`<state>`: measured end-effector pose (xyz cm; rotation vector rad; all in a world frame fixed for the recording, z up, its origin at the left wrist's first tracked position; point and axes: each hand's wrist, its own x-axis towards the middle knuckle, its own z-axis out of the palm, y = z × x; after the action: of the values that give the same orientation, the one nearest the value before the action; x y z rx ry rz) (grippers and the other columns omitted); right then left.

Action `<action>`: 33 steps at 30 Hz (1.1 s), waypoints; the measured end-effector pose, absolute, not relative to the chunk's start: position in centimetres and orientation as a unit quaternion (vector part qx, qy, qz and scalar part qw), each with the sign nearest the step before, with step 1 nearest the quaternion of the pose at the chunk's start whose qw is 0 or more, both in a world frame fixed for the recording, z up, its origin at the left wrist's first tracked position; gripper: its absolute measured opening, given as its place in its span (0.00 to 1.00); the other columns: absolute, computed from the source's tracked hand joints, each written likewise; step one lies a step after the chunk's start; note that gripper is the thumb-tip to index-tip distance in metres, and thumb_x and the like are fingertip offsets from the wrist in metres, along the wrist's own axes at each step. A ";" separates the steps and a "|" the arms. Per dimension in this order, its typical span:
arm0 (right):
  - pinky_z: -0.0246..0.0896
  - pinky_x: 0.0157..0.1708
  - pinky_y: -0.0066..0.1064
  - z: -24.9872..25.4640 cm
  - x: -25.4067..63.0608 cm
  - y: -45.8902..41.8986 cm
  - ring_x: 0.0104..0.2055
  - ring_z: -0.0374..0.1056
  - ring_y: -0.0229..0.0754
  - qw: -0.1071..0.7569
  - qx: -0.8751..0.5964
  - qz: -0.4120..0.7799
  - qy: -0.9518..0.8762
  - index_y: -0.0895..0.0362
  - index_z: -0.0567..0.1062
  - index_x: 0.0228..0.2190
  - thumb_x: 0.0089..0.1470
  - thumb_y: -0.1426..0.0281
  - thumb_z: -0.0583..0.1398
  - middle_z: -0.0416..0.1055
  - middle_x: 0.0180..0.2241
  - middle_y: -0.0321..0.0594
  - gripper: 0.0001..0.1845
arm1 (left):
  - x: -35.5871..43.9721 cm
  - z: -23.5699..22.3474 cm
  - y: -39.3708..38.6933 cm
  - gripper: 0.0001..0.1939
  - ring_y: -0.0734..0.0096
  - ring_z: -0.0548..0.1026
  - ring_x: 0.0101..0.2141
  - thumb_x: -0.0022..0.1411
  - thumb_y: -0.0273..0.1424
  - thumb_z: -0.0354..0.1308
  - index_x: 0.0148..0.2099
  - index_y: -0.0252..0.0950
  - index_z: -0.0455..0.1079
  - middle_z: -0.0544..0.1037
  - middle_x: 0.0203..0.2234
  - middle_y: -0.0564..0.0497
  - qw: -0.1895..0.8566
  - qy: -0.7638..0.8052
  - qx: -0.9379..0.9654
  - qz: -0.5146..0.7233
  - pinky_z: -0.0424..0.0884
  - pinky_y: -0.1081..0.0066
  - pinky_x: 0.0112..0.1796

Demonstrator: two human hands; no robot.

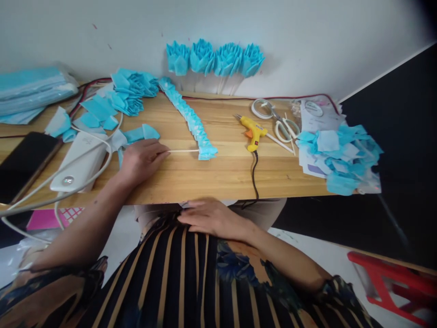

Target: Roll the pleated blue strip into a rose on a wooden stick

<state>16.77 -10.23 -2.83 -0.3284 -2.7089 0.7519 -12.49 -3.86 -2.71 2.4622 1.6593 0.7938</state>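
Note:
My left hand (143, 159) rests on the wooden table (225, 177), its fingers pinched on a thin white stick (182, 151). The stick's far end meets the lower end of a long pleated strip of light-blue fabric (189, 118); whether the two are joined I cannot tell. Below the table's front edge, my right hand (213, 217) lies over my lap with fingers stretched out, holding nothing. Right of the strip lies a yellow glue gun (253, 132) with a white glue stick in its back.
Several blue fabric flowers on stems (203, 57) lean against the wall. More flowers (131, 91), a white power bank (80, 161) with cables and a phone (25, 166) lie left. Scissors (287, 127), a tape roll (261, 109) and blue fabric pieces (341, 155) are right.

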 end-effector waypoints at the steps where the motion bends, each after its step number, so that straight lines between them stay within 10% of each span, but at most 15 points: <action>1: 0.75 0.52 0.30 -2.4 17.2 -10.4 0.46 0.82 0.36 0.190 -0.136 0.279 -0.931 0.57 0.80 0.52 0.74 0.65 0.54 0.86 0.44 0.41 0.17 | -12.5 -2.7 -3.9 0.19 0.62 0.79 0.35 0.75 0.42 0.50 0.39 0.40 0.78 0.81 0.33 0.47 0.038 0.538 0.801 0.259 0.70 0.67 0.36; 8: 0.71 0.33 0.36 1.0 25.9 -6.5 0.30 0.78 0.44 0.354 -0.564 0.191 -0.722 0.52 0.77 0.23 0.70 0.58 0.55 0.80 0.25 0.39 0.25 | -12.5 -2.5 -4.3 0.14 0.63 0.80 0.36 0.74 0.40 0.53 0.40 0.42 0.76 0.83 0.35 0.50 0.078 0.534 0.794 0.281 0.71 0.66 0.36; 15: 0.70 0.43 0.43 -0.3 29.4 -1.1 0.41 0.77 0.52 0.292 -0.683 0.114 -0.660 0.56 0.81 0.37 0.64 0.56 0.55 0.83 0.41 0.51 0.20 | -12.4 -2.3 -4.5 0.11 0.64 0.79 0.34 0.75 0.36 0.54 0.40 0.39 0.74 0.82 0.34 0.50 0.074 0.512 0.805 0.290 0.73 0.65 0.35; 22: 0.65 0.41 0.42 -1.0 28.1 1.7 0.42 0.77 0.54 0.183 -0.719 0.085 -0.665 0.58 0.83 0.44 0.67 0.52 0.49 0.83 0.40 0.52 0.29 | -12.6 -2.8 -4.4 0.11 0.65 0.80 0.36 0.74 0.35 0.55 0.40 0.39 0.76 0.82 0.35 0.49 0.100 0.511 0.805 0.285 0.74 0.66 0.38; 33: 0.67 0.42 0.43 -0.5 25.6 5.4 0.40 0.78 0.56 0.110 -0.786 0.094 -0.601 0.57 0.81 0.37 0.58 0.60 0.62 0.83 0.35 0.49 0.14 | -12.8 -3.4 -4.8 0.07 0.68 0.79 0.38 0.73 0.31 0.58 0.41 0.38 0.76 0.81 0.38 0.49 0.133 0.482 0.815 0.291 0.72 0.69 0.39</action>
<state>25.59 5.37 -0.55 -2.3096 -1.7678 0.2764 -12.79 -4.84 -3.37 2.3650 1.3993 0.8433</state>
